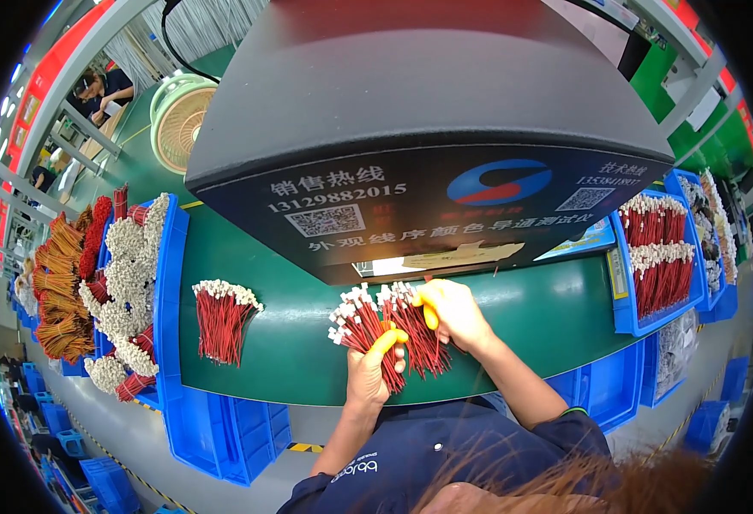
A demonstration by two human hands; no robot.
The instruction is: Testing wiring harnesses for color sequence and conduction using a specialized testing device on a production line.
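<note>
My left hand (pixel 373 368), with yellow finger covers, is closed round a bunch of red wires (pixel 361 330) tipped with white connectors. Right beside it, a second bunch of red wires (pixel 428 353) with white connectors lies on the green table (pixel 299 343). At that bunch's upper right edge is my right hand (pixel 458 313), also with yellow finger covers. Its thumb and fingers pinch at red wire by the connectors; the fingers hide most of what they hold. Farther left lies a separate bunch of red wires (pixel 222 325), connectors pointing away from me.
A large dark box-shaped machine (pixel 445 94) overhangs the table ahead. Blue bins (pixel 171 300) at the left hold red and orange wire bundles. At the right, another blue bin (pixel 625 295) holds red wire bundles. A green fan (pixel 179 124) stands behind; people work at the far left.
</note>
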